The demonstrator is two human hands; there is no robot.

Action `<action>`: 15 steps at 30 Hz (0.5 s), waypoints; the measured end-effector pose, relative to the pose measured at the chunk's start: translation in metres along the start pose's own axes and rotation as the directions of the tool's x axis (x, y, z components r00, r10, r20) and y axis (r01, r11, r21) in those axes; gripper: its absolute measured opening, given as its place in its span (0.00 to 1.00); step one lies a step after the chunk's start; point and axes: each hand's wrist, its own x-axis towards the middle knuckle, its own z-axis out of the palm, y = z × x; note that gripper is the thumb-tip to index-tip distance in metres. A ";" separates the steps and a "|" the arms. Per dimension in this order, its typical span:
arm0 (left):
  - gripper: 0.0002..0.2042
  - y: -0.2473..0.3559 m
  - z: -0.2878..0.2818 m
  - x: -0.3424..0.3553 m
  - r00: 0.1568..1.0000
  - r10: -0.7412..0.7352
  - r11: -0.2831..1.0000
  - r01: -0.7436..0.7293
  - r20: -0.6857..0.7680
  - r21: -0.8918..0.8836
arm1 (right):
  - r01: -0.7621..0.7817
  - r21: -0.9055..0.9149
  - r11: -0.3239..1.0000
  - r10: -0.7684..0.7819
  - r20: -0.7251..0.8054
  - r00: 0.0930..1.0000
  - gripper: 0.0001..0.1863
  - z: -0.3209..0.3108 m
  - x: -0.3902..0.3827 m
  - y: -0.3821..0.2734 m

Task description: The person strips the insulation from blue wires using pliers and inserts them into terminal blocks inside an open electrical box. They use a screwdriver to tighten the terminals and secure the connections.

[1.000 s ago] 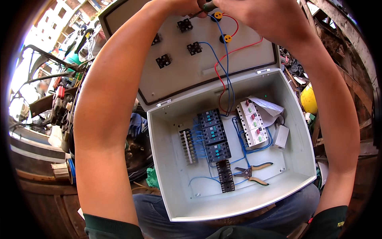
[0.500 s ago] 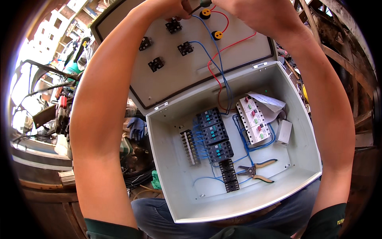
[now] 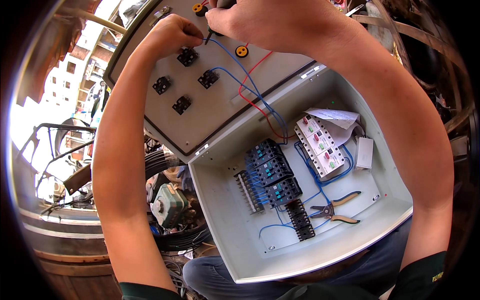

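The grey door (image 3: 165, 117) of an electrical box is swung open beyond the box, its inner side facing up. My left hand (image 3: 172, 36) pinches a blue wire (image 3: 220, 46) near its end, just above a black contact block (image 3: 187, 56) on the door. Closed around what looks like a screwdriver (image 3: 208, 37), my right hand (image 3: 267, 22) is beside the left fingertips; most of the tool is hidden by the hand. Another blue wire runs to a second contact block (image 3: 208, 78). A red wire (image 3: 242, 89) drops from the door into the box.
Inside the grey box (image 3: 320, 265) are black contactors (image 3: 275, 170), a terminal strip (image 3: 248, 191), white motor breakers (image 3: 320, 145), black relay sockets (image 3: 300, 220) and wire strippers (image 3: 332, 210). Folded paper (image 3: 340, 120) and a small white box (image 3: 364, 154) lie at its right. Black cable coils (image 3: 162, 162) sit left.
The view has shifted, bringing both hands lower and more of the door's far part into sight. My left hand still pinches the blue wire; the right still grips the screwdriver.
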 end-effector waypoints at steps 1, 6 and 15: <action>0.11 -0.001 -0.001 0.000 1.000 0.005 1.000 -0.005 -0.007 -0.008 | 0.029 -0.001 1.000 -0.029 -0.011 1.000 0.10 0.000 -0.003 -0.001; 0.11 -0.004 -0.001 -0.002 0.992 0.112 0.988 -0.105 -0.057 0.117 | 0.187 -0.102 0.977 -0.199 -0.123 0.972 0.09 0.005 -0.020 -0.001; 0.10 -0.007 0.006 -0.002 0.982 0.151 0.971 -0.126 -0.115 0.204 | 0.030 0.009 1.000 -0.031 0.065 0.997 0.07 0.006 -0.003 -0.001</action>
